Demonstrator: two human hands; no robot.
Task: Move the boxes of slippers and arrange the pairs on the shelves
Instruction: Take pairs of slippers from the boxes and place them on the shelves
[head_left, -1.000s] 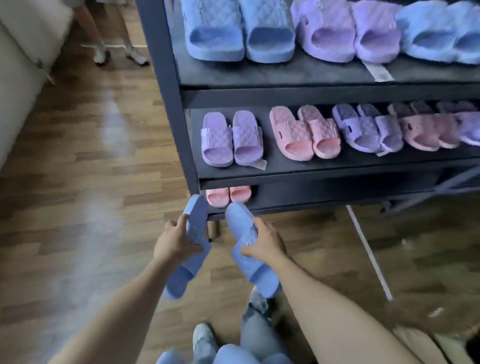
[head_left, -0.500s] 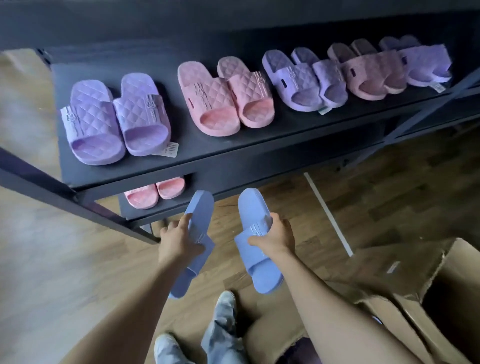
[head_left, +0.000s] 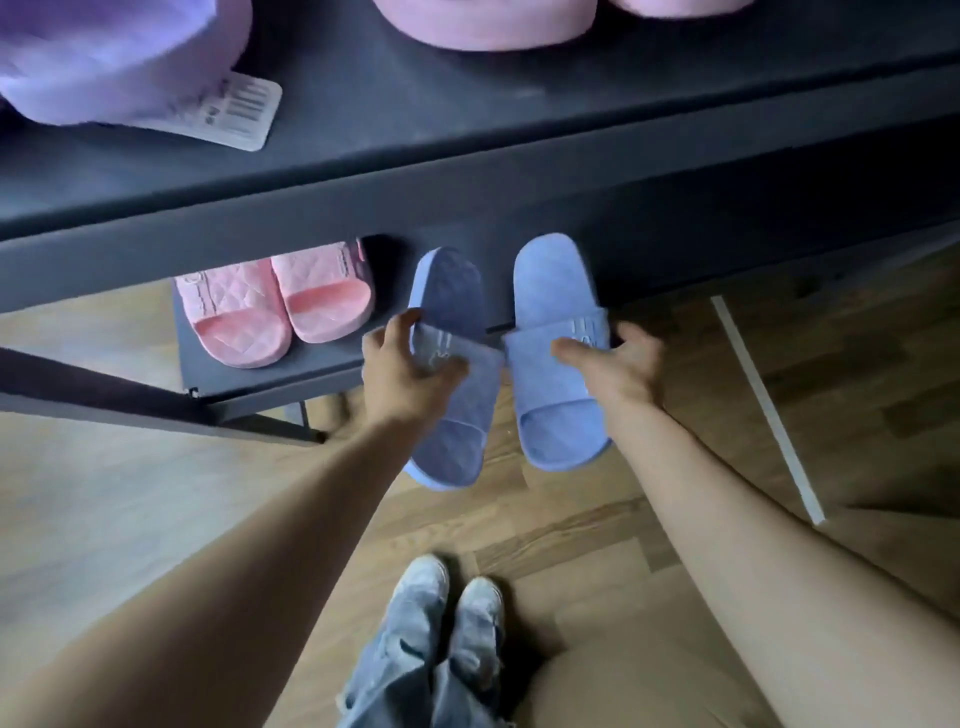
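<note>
I hold a pair of blue quilted slippers, one in each hand. My left hand (head_left: 402, 366) grips the left blue slipper (head_left: 449, 415) by its strap. My right hand (head_left: 618, 364) grips the right blue slipper (head_left: 556, 322) the same way. Both slippers point heel-first toward the dark bottom shelf (head_left: 249, 376), their heels at its front edge and their toes still over the floor. A pink pair (head_left: 270, 304) sits on that bottom shelf just left of the blue ones.
The dark middle shelf (head_left: 467, 171) juts out above the bottom one. It carries a purple slipper (head_left: 114, 57) with a barcode tag (head_left: 236, 111) and pink slippers (head_left: 483, 23). Wood floor with a white tape line (head_left: 763, 405) lies below, and my shoes (head_left: 447, 597) stand on it.
I have bent lower and closer to the rack. Both hands have carried the blue slippers forward to the bottom shelf's edge beside the pink pair. The cardboard box has left the view.
</note>
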